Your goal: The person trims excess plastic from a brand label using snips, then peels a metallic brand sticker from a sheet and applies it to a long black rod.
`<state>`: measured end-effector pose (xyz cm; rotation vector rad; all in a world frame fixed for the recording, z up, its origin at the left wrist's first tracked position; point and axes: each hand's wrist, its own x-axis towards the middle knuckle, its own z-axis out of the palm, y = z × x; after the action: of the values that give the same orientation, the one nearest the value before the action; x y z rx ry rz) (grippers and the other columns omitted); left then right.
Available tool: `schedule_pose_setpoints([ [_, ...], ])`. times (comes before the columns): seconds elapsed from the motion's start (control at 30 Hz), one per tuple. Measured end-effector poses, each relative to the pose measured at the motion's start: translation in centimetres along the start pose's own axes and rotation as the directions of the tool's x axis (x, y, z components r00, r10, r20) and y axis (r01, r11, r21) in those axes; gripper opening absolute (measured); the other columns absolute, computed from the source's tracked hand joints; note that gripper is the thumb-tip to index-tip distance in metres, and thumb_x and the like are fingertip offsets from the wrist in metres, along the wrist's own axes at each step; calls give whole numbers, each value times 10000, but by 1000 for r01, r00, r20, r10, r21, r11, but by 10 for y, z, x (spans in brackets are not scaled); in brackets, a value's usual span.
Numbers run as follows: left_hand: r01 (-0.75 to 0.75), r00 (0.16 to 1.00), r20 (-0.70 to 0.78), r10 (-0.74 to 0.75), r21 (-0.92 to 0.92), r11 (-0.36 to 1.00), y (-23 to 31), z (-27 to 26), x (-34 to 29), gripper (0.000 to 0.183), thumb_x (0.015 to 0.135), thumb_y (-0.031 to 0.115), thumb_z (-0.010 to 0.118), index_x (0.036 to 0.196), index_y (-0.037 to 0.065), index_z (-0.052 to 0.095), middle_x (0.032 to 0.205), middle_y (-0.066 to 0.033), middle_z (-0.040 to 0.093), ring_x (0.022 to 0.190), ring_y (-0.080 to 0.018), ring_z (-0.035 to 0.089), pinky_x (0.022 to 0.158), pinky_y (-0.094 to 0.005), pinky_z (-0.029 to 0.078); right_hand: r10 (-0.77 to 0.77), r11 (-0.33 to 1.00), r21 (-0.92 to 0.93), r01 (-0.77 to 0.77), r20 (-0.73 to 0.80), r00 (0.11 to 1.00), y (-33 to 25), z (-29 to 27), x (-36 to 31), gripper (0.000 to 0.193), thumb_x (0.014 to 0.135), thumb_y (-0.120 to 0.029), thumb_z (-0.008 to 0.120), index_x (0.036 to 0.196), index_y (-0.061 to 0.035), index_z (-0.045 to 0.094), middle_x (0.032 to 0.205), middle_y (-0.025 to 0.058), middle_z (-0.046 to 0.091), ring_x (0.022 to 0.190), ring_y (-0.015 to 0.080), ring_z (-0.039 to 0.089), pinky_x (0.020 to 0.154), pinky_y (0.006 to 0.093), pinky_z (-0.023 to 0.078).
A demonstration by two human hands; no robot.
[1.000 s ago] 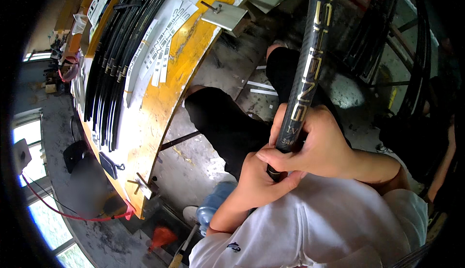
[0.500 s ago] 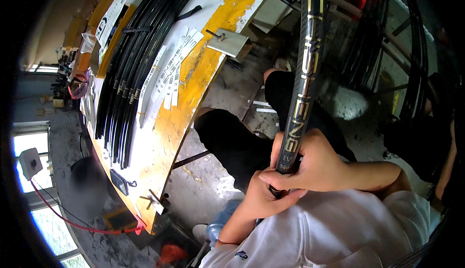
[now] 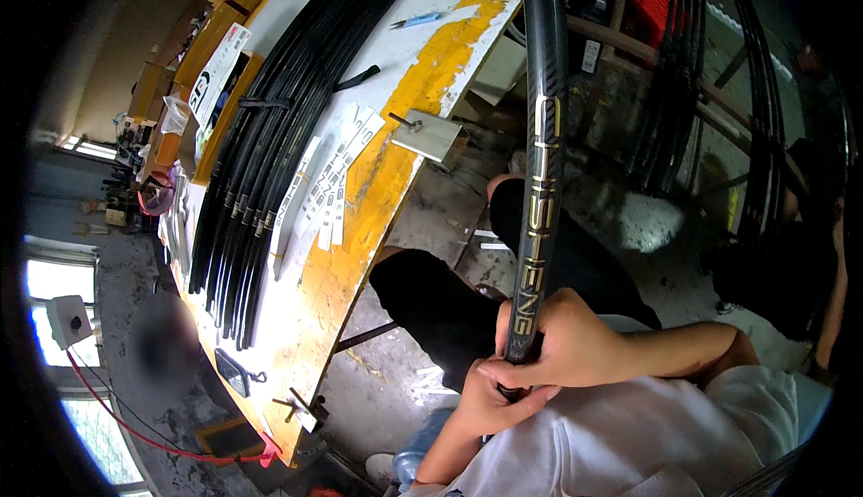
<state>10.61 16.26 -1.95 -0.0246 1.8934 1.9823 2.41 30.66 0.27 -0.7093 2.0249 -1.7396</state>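
A black carbon-look pole (image 3: pixel 548 57) with gold lettering rises from my lap and runs out of the top of the view. Just below the lettering, my right hand (image 3: pixel 580 340) wraps around it, the thumb lying across the front. My left hand (image 3: pixel 487 404) is closed at the pole's lower end, tucked beneath the right one so the two touch. The very bottom of the pole is partly hidden by my fingers.
On the yellow-and-white workbench (image 3: pixel 342 290) to the left lie a bundle of black poles (image 3: pixel 297 128), white lettered strips (image 3: pixel 337 187), a blue pen-like tool (image 3: pixel 416 21) and a phone (image 3: pixel 232 371). A metal clamp plate (image 3: pixel 427 137) juts from its edge. More black poles (image 3: pixel 670 75) stand at the right.
The pole's upper part has swung left, and its lettering faces me more squarely. Both hands keep their hold, a little lower in the view. The bench has shifted slightly down and right in view.
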Motion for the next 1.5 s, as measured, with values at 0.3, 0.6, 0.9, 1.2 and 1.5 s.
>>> schedule_pose_setpoints([
  [0.3,-34,999,-25,36,59,998,-2,2,0,81,686,49,702,756,13,685,629,-37,631,576,-88,581,534,-214,426,-1,1000,16,0,35,999,4,0,-2,269,695,-234,742,645,-46,556,585,42,584,519,150,577,494,253,438],
  [0.6,-61,997,-51,64,58,996,-3,8,2,62,690,62,697,718,17,666,570,-16,580,502,-73,518,474,-215,379,-46,999,24,46,-2,999,3,-4,-3,268,697,-240,743,647,-47,565,577,43,582,511,149,575,488,250,437],
  [0.9,4,999,-49,14,358,934,-8,5,6,307,678,119,756,707,45,459,518,7,465,451,-68,428,436,-226,349,228,948,276,-162,-227,947,-11,-66,30,213,763,-223,688,703,-62,561,556,4,545,382,50,460,338,196,352],
  [1.2,167,985,-62,-163,606,778,-27,-16,11,436,722,165,732,1029,8,465,717,-103,585,626,-178,574,568,-284,449,102,974,200,104,-805,585,18,-202,49,392,808,-440,605,735,-59,552,526,-32,449,350,54,316,344,203,217],
  [1.5,-288,958,178,227,572,768,6,57,123,600,755,117,693,1233,10,345,981,-172,568,849,-235,572,729,-320,461,144,967,-32,-254,-753,642,91,-99,-12,277,831,-230,596,961,-8,493,813,83,581,716,170,566,651,300,456],
])
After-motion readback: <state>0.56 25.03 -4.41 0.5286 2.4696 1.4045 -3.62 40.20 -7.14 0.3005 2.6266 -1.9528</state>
